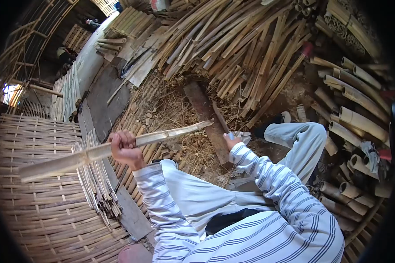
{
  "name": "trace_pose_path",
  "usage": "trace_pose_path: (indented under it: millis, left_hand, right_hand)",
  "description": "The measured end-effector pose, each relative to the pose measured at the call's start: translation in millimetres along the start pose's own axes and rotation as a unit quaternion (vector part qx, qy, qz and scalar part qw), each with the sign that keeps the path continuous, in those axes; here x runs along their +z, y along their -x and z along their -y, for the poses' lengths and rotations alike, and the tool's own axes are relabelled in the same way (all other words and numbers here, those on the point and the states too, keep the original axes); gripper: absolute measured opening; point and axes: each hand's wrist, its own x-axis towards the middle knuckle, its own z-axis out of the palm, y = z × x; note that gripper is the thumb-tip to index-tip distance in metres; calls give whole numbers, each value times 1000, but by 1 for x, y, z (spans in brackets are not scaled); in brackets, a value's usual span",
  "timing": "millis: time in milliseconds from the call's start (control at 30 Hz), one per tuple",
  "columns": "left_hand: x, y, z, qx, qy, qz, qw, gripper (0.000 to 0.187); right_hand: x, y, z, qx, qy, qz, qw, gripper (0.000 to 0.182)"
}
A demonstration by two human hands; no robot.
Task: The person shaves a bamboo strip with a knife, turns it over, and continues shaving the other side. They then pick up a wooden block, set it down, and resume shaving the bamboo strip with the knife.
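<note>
My left hand (126,150) is wrapped round a long split bamboo strip (90,155), near its middle. The strip's wide end points to the left and its narrow end reaches over a dark plank (205,109) on the ground. In my right hand (232,141) is the handle of a long-bladed knife (220,117), whose blade points up and away from me over the plank. Blade and strip tip lie close together but look apart. Wood chips and shavings (184,147) surround the plank.
Split bamboo (250,48) is piled beyond the plank. Thick bamboo pieces (355,120) are stacked at the right. A woven bamboo panel (39,188) lies at the left, beside a bundle of thin strips (94,179). My legs are bent around the work spot.
</note>
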Motion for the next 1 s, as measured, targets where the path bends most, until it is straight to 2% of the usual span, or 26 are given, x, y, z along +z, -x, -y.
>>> trace_pose_path:
  millis: [33,100,167,233,300,333,367,433,500,600,633,667,733,767,867,900,1000]
  left_hand:
    - [-3,-3,0,-7,4,-3,1000,28]
    - [-9,-8,0,-19,14,2,1000,27]
    - [-11,-12,0,-17,-3,-8,1000,29]
    - [-19,-17,0,-30,-23,-4,999,32]
    - [-10,-22,-6,-53,-66,-30,996,29]
    - [-7,-24,-6,-66,-86,-40,993,28]
    - [-14,-32,-6,-64,-105,8,992,26]
    - [-10,-39,-2,-27,-144,-32,989,24]
    - [-23,-48,11,11,-144,-62,988,26]
    - [-64,-56,39,-31,-70,-142,987,27]
    - [-48,-48,40,-20,-48,-195,979,28]
    - [-62,-47,46,-29,-59,-206,976,30]
    - [-87,-44,53,-49,-83,-225,970,37]
    - [-93,-44,54,-34,-55,-236,970,45]
    - [-111,-35,49,-40,-35,-220,974,45]
    - [-111,-29,44,-44,-18,-185,982,44]
    - [-107,-12,41,-70,-8,-112,991,43]
  right_hand:
    - [-22,18,15,29,-20,-13,999,86]
    - [-31,-1,-12,-55,-54,-17,997,55]
    - [-36,-5,-21,-72,-155,6,985,34]
    - [-58,18,-19,-77,-183,8,980,36]
    - [-88,60,8,-43,-178,25,983,37]
    - [-103,83,27,-2,-180,64,981,51]
    - [-102,78,24,-11,-172,53,984,51]
    - [-94,64,12,-25,-153,30,987,50]
    - [-93,58,1,-52,-68,-4,996,48]
    - [-97,60,-13,-61,24,-32,997,44]
    - [-97,61,-19,-65,64,-44,995,43]
    - [-97,61,-21,-71,105,-55,990,41]
    - [-92,57,-21,-21,156,-52,986,43]
    - [-86,54,-21,-15,195,-44,980,45]
    - [-58,33,-23,20,282,-24,959,53]
    - [-49,23,-20,-10,296,32,955,54]
    - [-2,15,-7,-188,269,36,944,49]
